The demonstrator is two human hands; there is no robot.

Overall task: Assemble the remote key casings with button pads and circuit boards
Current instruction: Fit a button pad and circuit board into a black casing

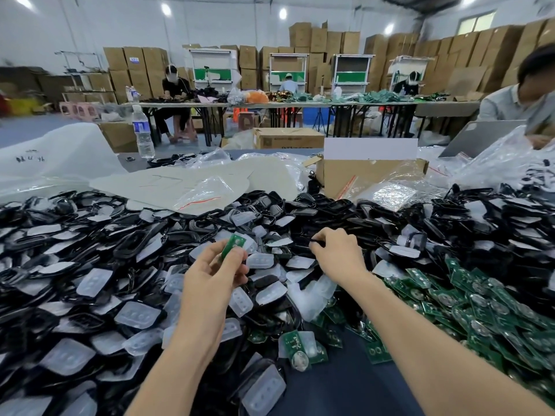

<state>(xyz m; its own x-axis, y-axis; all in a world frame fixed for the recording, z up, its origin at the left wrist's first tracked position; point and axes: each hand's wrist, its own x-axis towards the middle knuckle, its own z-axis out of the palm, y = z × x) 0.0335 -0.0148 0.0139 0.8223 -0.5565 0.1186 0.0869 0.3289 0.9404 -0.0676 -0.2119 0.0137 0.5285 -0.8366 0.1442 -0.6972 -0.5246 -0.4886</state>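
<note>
Left hand [214, 277]: pinches green circuit board [234, 245] over parts pile [120, 265]. Right hand [339, 253]: fingers curled, grips thin black casing piece [317, 241].

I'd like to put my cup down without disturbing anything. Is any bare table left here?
Mainly the dark table at the near edge, between the casings and pads on the left and the boards on the right. A thin strip shows by the bottle. Everywhere else is heaped.
</note>
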